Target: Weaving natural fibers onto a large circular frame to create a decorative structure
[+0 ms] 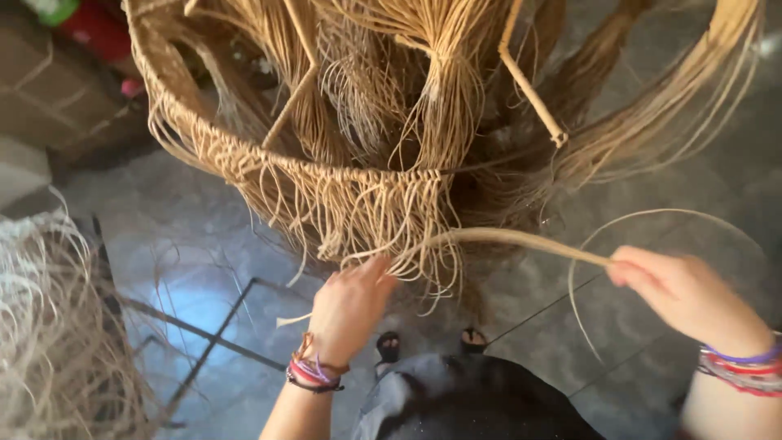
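Woven frame: a large round hanging piece of tan fibre (326, 175), knotted in a netted band along its rim, with loose strands hanging inside and below it.
Floor: grey stone floor (204, 236) lies under the woven frame; thin dark lines cross it.
Loose fibre heap: a pale tangled pile (49, 326) sits well to the left of the woven frame, lower down.
Strand bundle: a thick tan bundle (521, 240) runs from the frame's lower fringe out to the right, with a thin strand looping beyond it.
Right hand: the right hand (680, 289) is below and right of the frame, fingers pinched together on the bundle's end.
Left hand: the left hand (350, 305) is just under the frame's fringe, fingertips closed among the hanging strands.
Wristbands: coloured bands (314, 371) circle both wrists.
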